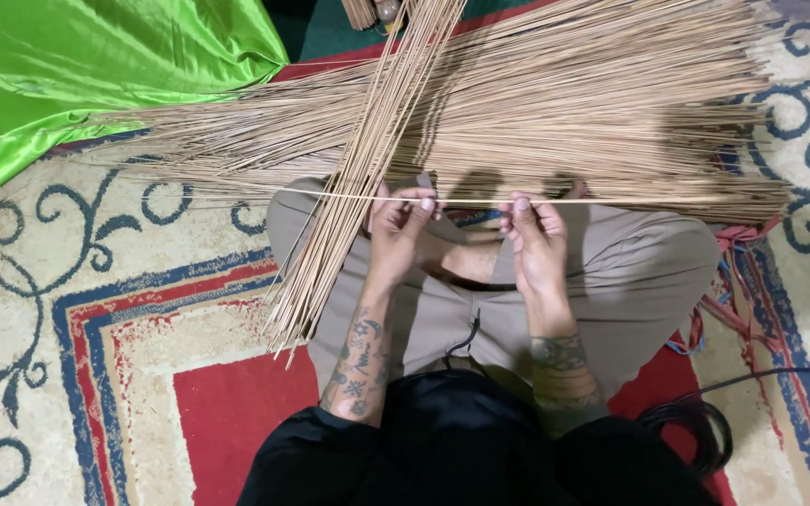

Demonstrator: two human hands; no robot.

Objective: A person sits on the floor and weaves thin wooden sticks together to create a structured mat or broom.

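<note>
I sit cross-legged in beige trousers and hold one thin pale stick [466, 200] level in front of me. My left hand [398, 230] pinches it near the middle and my right hand [532, 234] pinches it a little further right. The stick runs out left and right past both hands. Beyond my hands lies a wide heap of thin brown sticks [564, 112] spread across the carpet. A second bundle of lighter sticks [349, 197] lies slantwise over my left knee, running from the top of the view down to the carpet.
A patterned carpet [96, 309] in red, blue and cream covers the floor. Bright green shiny cloth [67, 66] lies at the upper left. A coiled black cable [696, 422] rests by my right hip. Red and blue cords [738, 281] lie at the right.
</note>
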